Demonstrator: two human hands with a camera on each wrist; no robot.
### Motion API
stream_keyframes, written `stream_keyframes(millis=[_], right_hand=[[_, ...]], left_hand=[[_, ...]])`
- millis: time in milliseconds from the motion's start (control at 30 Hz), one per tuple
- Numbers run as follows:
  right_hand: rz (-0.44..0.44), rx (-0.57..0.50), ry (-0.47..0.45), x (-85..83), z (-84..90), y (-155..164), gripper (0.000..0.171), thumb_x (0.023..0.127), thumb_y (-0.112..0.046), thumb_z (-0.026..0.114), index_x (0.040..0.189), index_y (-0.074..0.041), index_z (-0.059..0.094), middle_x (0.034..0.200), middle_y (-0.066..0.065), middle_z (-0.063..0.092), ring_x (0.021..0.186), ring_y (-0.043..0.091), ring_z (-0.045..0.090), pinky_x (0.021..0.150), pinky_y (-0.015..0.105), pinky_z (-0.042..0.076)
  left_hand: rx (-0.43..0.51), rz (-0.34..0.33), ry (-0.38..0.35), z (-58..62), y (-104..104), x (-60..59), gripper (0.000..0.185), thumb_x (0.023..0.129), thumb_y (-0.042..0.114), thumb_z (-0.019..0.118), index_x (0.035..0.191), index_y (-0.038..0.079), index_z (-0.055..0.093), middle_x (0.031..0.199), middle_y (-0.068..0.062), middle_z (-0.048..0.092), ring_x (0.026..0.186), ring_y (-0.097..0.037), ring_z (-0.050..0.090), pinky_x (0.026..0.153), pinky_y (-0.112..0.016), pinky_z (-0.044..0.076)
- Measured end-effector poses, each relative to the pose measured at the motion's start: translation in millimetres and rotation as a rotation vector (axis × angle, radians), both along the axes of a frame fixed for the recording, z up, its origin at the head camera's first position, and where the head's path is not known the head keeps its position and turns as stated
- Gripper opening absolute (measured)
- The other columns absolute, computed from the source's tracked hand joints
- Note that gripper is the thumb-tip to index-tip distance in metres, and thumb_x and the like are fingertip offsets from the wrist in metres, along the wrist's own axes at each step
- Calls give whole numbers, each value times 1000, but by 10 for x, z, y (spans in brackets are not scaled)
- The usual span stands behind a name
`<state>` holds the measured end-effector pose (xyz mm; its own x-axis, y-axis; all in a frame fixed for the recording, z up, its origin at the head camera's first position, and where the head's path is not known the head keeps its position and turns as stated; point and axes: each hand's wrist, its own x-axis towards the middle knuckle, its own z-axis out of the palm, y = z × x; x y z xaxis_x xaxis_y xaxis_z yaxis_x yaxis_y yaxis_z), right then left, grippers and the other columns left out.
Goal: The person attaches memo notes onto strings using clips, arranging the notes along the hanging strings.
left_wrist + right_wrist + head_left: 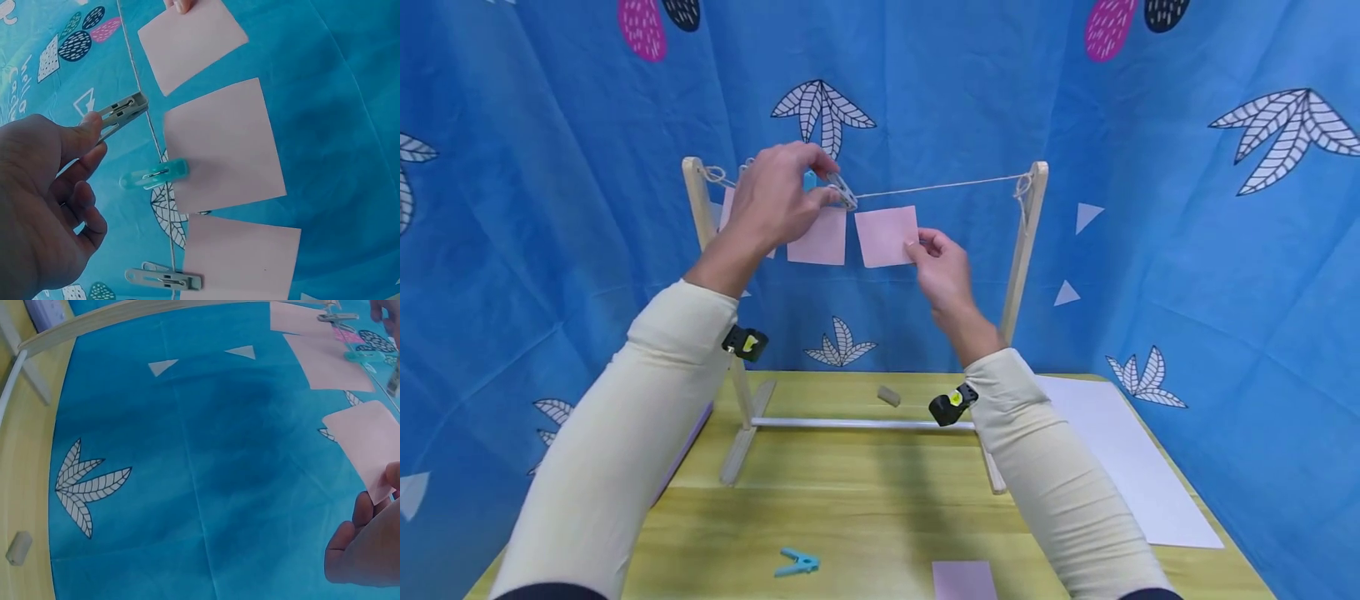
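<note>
My left hand (778, 196) pinches a grey clothespin (125, 111) by its handles. The tip of that clothespin overlaps the string (940, 187); whether it grips the string I cannot tell. With thumb and fingers, my right hand (947, 271) holds a pink paper square (883, 232) by its right edge, just below the string. Left of it, a second pink square (225, 147) hangs from a teal clothespin (169, 174). A third square (244, 259) hangs from another grey clothespin (165, 278), largely behind my left hand in the head view.
Wooden posts (1026, 250) carry the string, joined low down by a white rod (850, 423). On the table lie a blue clothespin (797, 562), a pink square (964, 579), a small grey block (889, 396) and a white sheet (1142, 475). A blue patterned curtain (925, 108) hangs behind.
</note>
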<state>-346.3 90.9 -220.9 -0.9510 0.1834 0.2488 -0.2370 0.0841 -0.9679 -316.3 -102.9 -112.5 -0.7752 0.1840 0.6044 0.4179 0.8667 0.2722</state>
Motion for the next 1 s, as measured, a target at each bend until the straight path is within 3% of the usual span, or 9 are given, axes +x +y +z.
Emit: stream_keyframes(millis=[433, 767, 1000], right_hand=[[0, -35, 5, -78, 10, -61, 28, 97, -29, 58, 122, -17, 63, 124, 4, 63, 114, 21, 57, 106, 43, 39], [2, -56, 17, -115, 17, -47, 28, 96, -28, 59, 121, -17, 63, 125, 4, 62, 115, 20, 58, 106, 43, 39], [53, -32, 31, -113, 10, -47, 28, 96, -29, 59, 120, -15, 64, 123, 5, 64, 114, 21, 58, 107, 45, 36]], left_hand=[[-30, 17, 41, 124, 124, -114, 30, 92, 31, 66, 119, 18, 68, 120, -1, 68, 109, -20, 59, 85, -35, 49], [-49, 24, -9, 189, 199, -138, 29, 92, 32, 66, 118, 19, 69, 116, 0, 69, 104, -19, 59, 84, -35, 46], [-75, 19, -16, 182, 250, -170, 29, 92, 31, 65, 118, 18, 69, 113, -1, 69, 102, -20, 58, 85, -35, 44]])
